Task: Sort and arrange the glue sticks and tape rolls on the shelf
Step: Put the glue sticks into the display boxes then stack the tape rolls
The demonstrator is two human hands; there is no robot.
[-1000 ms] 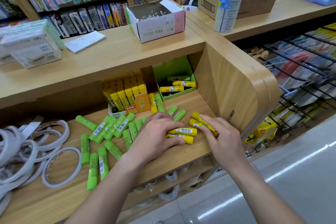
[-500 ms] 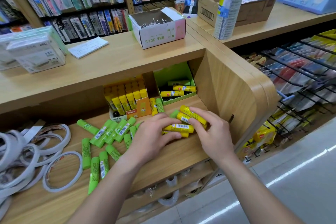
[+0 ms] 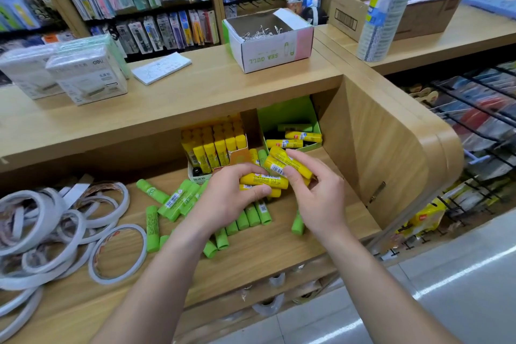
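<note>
In the head view, both hands are together over the right part of the lower shelf (image 3: 279,254), and between them is a bundle of yellow glue sticks (image 3: 264,180). The left hand (image 3: 231,198) has its fingers and thumb curled round the lower sticks of the bundle. These lie almost level, with their long axis from left to right. The right hand (image 3: 318,195) pinches the upper sticks with thumb and fingers, and these are slanted, with the far end to the left and the near end to the right. I cannot say how many sticks are in the bundle, or at which end the caps are, because the fingers cover them. The green box (image 3: 287,112) stands just behind the hands and a little to the right, so the right hand is the nearer one. The boxed sticks (image 3: 303,136) lie with their long axis left to right. I judge that the slanted sticks need a small turn to lie level before they go in. The green glue sticks (image 3: 178,200) lie loose under and left of the left hand, pointing many ways, and the tape rolls (image 3: 44,208) are heaped far to the left.
</note>
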